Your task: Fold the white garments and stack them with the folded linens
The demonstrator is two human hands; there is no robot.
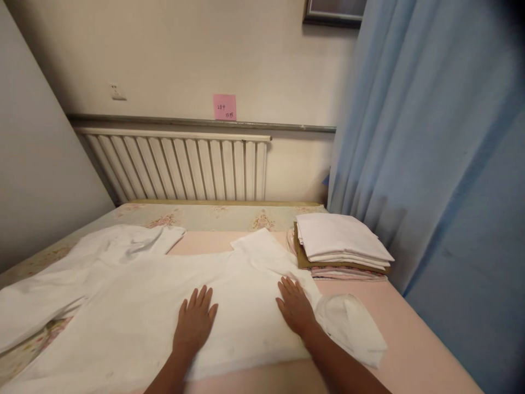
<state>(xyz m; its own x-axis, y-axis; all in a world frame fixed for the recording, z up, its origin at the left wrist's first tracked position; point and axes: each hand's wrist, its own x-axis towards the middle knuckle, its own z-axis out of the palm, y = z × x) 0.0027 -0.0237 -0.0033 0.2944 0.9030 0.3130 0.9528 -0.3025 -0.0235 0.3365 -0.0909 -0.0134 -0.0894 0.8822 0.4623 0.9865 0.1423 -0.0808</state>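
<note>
A white buttoned garment (143,306) lies spread flat across the bed, one short sleeve (262,243) pointing towards the wall. My left hand (195,320) rests palm down on its middle, fingers stretched. Farther right, my right hand (294,307) presses flat on the same cloth near its right end, fingers also extended. Neither hand grips anything. Just right of my right wrist is a rounded piece of white cloth (350,325); whether it is part of the garment I cannot tell. More white cloth (110,249) lies rumpled at the left.
A stack of folded cloth (342,241) sits at the right, beside a blue curtain (410,137). Pink cloth (422,334) covers part of the floral bed surface (213,216). Behind the bed stand a white radiator (184,167) and a wall with a pink note (225,107).
</note>
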